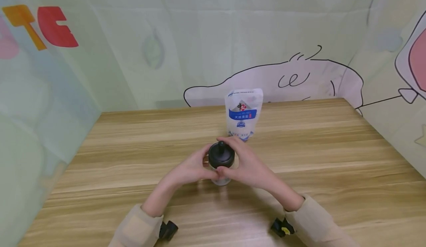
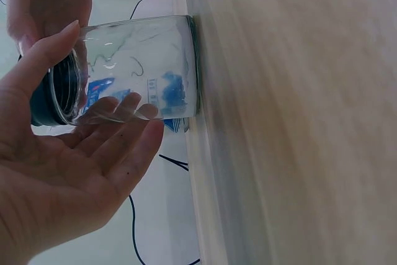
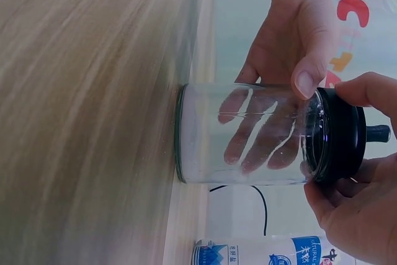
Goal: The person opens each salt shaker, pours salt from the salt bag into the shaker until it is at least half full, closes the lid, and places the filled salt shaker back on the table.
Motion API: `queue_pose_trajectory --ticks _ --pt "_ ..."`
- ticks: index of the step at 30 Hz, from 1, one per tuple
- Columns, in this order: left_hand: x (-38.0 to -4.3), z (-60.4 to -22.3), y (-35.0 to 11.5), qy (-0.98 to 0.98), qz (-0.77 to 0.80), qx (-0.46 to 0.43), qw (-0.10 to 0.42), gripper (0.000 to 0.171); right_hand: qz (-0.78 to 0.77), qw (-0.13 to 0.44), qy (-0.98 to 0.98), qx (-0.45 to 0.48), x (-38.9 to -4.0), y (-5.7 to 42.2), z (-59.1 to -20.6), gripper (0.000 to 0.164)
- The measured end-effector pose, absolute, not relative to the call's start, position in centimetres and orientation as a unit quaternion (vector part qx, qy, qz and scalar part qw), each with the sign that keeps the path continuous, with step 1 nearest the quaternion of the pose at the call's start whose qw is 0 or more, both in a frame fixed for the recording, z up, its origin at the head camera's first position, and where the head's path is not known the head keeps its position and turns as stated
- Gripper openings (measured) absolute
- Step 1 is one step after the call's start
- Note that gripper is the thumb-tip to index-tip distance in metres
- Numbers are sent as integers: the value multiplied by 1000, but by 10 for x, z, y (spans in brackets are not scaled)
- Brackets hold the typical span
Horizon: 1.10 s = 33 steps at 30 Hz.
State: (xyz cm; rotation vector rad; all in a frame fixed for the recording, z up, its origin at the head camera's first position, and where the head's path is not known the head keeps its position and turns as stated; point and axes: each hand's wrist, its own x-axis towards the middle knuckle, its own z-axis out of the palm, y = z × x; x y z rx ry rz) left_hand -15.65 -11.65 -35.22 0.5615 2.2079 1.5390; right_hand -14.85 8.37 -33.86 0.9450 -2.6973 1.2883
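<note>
A clear glass jar (image 1: 221, 182) stands upright on the wooden table, with a black lid (image 1: 219, 159) that has a small knob on top. My left hand (image 1: 189, 170) holds the jar from the left, its thumb near the lid's lower edge and its fingers seen through the glass (image 3: 248, 134) in the right wrist view. From the right, my right hand (image 1: 250, 165) grips the lid by its sides with thumb and fingers. Whether the pale band at the jar's base is contents or thick glass, I cannot tell.
Just behind the jar stands a white and blue pouch (image 1: 242, 110) with printed lettering. The wooden table (image 1: 133, 143) ends at a hanging printed cloth (image 1: 173, 47) at the back and sides. A black wrist device (image 1: 168, 231) sits at each cuff.
</note>
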Motion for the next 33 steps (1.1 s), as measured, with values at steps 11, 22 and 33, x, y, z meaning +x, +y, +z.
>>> queue_pose_trajectory --ticks 11,22,33 --pt "-156 -351 -116 791 544 204 192 73 420 -11 -859 292 -148 84 -339 79" --pt "-157 -352 -117 795 539 205 188 73 429 3 -867 253 -150 82 -339 82" --pt "-156 -351 -117 787 548 205 193 71 417 12 -867 272 -150 83 -341 72"
